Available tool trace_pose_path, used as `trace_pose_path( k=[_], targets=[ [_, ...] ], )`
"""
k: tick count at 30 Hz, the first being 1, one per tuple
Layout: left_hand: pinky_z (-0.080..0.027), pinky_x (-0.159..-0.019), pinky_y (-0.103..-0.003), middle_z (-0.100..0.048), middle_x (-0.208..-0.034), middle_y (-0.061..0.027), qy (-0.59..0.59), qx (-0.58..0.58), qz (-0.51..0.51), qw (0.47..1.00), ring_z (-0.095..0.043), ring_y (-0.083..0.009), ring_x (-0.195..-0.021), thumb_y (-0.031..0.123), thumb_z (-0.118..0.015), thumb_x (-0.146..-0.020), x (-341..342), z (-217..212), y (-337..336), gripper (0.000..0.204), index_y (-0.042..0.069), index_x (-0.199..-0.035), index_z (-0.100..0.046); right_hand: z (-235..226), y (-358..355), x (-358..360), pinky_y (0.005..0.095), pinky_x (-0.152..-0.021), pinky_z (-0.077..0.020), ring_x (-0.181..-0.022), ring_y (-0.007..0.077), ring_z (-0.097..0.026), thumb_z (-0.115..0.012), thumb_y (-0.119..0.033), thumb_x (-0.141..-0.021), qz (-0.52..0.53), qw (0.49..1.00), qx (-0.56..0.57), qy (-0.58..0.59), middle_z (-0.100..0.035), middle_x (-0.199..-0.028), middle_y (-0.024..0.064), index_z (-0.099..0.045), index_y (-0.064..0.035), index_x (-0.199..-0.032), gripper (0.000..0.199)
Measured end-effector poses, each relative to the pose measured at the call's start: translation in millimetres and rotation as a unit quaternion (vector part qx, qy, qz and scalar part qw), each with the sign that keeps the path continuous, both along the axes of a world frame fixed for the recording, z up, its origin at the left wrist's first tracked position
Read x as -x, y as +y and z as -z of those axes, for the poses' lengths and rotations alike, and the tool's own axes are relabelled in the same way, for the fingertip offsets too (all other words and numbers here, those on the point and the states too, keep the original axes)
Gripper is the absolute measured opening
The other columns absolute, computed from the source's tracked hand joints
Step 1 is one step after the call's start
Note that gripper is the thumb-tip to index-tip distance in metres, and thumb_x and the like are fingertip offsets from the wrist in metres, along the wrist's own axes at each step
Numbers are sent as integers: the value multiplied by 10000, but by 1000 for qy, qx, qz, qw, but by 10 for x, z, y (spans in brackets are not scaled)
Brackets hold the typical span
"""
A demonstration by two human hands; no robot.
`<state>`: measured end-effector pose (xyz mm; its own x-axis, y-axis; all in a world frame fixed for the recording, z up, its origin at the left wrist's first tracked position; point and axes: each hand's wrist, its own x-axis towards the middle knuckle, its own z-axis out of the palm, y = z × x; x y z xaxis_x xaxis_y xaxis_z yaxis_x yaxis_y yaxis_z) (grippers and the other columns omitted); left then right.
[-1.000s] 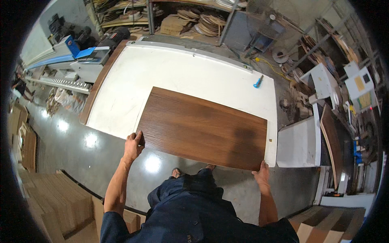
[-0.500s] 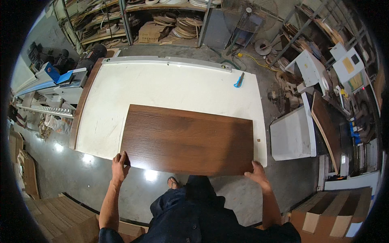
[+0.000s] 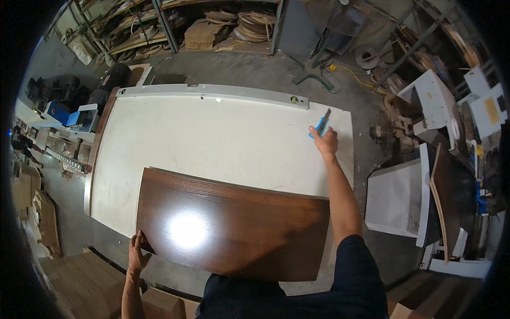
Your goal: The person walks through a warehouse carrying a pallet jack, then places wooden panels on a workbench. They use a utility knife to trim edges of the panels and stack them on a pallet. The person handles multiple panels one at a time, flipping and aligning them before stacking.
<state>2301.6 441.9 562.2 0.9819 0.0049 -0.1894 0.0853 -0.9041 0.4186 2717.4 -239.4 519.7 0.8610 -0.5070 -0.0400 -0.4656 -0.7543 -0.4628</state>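
Observation:
A dark brown wood-grain board [image 3: 234, 223] lies over the near part of the white-topped table [image 3: 212, 138], its near edge overhanging toward my body. Its pale far edge shows as a thin strip. My left hand [image 3: 138, 254] grips the board's near left corner, thumb and fingers on either side. At the far right of the table, my right hand [image 3: 325, 141] has thumb and fingers around the near end of a blue utility knife [image 3: 322, 124]. The knife's dark tip points away from me.
A long grey spirit level [image 3: 212, 92] lies along the table's far edge. White cabinet-like boxes [image 3: 396, 199] stand right of the table, machines [image 3: 69, 114] to the left. Behind are shelves with coiled edging strips [image 3: 254, 26] and a fan stand [image 3: 319, 74]. Cardboard [image 3: 79, 282] lies near left.
My right hand has let go of the board's right corner and reached out to the knife. The board has shifted toward me, its near edge now further over my lap. My left hand still grips it.

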Motion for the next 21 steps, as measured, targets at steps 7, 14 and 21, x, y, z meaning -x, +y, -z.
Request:
trace_pose_path(
  k=[7,14,21],
  targets=[
    [-445,-992,-436,-421,-1339,-218,49,49,-43,997,-471,-395,-1184,-131,-672,-558,-181,-56,-127,1049,151,-1501,-309,243,-595,-423,495,-957,-440,-1166,371,-506,-631,-258,-829,-63,987,119,88,-543,-1225,137,-552,-150,-1299,489],
    [-435,-1002,-443,-411,-1360,-222,58,71,-67,993,-453,-401,-1230,-132,-670,-559,-102,131,-6,1044,153,-1500,-317,296,-1040,-488,467,-930,-453,-1112,335,-514,-594,-17,-799,-222,961,160,-39,-567,-1196,73,-596,-217,-1278,519],
    [-469,-927,-430,-478,-1285,-204,43,125,-32,991,-520,-363,-1133,-121,-698,-610,-85,177,69,959,112,-1474,-353,369,-1118,-793,456,-971,-433,-1112,337,-530,-596,-13,-794,-208,965,161,-22,-574,-1225,72,-598,-202,-1281,522]
  ],
)
